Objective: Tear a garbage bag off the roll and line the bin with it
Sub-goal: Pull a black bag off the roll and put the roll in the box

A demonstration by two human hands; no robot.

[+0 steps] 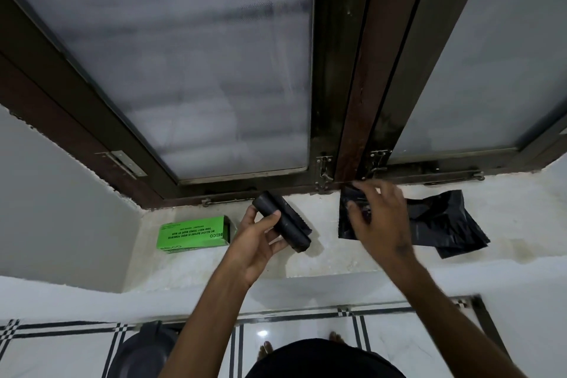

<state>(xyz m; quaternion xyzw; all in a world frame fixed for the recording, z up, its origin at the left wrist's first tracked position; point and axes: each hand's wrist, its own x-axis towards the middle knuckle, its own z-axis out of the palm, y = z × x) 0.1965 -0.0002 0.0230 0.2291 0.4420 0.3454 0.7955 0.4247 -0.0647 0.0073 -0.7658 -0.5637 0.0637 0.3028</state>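
My left hand (256, 242) holds a black roll of garbage bags (282, 221) above the white window sill (322, 261), thumb across its middle. A loose black bag (441, 224) lies crumpled on the sill to the right. My right hand (377, 218) rests over that bag's left end, fingers spread and blurred, thumb and fingers touching the plastic. Whether it grips the bag is unclear. A dark bin (144, 353) stands on the floor at the lower left, partly cut off by the sill.
A green cardboard box (193, 233) lies on the sill left of the roll. Behind the sill is a dark-framed window (346, 120) with frosted panes and metal latches. Below, white floor tiles with black lines and my bare feet (267, 350) show.
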